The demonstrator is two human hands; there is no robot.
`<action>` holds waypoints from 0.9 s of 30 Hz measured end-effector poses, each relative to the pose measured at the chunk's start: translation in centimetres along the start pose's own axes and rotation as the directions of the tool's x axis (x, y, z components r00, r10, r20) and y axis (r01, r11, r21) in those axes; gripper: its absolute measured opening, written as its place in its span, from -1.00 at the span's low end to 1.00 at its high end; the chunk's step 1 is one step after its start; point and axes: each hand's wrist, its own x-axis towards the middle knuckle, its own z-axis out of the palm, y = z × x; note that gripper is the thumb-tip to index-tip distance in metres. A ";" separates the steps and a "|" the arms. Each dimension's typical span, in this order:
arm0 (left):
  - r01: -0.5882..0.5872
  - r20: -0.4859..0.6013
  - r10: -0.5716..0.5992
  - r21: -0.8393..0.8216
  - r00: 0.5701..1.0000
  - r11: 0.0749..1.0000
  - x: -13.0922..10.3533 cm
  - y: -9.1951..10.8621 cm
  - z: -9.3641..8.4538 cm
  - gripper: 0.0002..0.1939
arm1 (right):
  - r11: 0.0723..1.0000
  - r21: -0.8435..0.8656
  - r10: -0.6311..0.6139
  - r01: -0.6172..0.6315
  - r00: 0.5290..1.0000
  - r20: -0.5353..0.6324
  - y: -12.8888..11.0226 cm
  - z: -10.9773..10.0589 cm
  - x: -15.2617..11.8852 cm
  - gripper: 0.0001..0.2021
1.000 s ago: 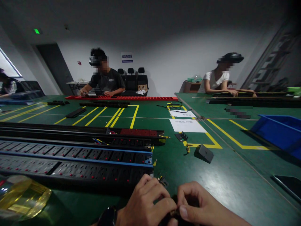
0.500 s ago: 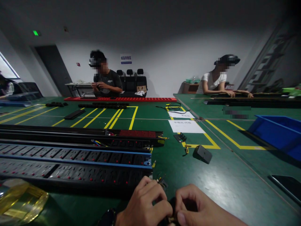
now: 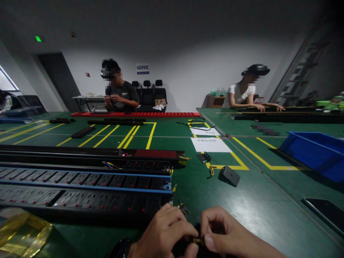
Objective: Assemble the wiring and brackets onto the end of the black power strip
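Observation:
At the bottom centre, my left hand and my right hand meet with bent, pinching fingers. Between their fingertips shows a small yellowish piece, its kind too hidden to make out. Something dark lies beneath it, mostly covered by the hands. Just beyond my left knuckles is a small black part with a bit of yellow wire, at the end of a long black power strip with a row of sockets and red dots. Behind that lies a blue-edged power strip.
A yellow transparent roll stands at lower left. Further right are a black block, a phone and a blue bin. Paper sheets lie mid-table. Two co-workers sit across the green table, near a red rail.
My left fingers have shifted slightly and opened a little at the thumb, so the yellowish piece shows more. My right hand keeps its pinch. The view has turned slightly right.

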 end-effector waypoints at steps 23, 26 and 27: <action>0.641 0.415 -0.551 -0.699 0.724 0.315 2.5 -1.4 -4.3 -0.54 | 0.967 0.249 0.037 0.050 0.942 -0.333 -1.6 -2.2 1.5 -0.47; 0.592 0.266 -0.652 -0.727 0.710 0.348 2.9 -2.5 -4.8 -0.52 | 0.973 0.229 0.058 0.024 0.937 -0.346 -1.8 -2.0 1.4 -0.49; 0.587 0.230 -0.677 -0.726 0.699 0.359 3.0 -2.7 -5.0 -0.52 | 0.975 0.222 0.064 0.016 0.935 -0.350 -1.9 -2.0 1.3 -0.49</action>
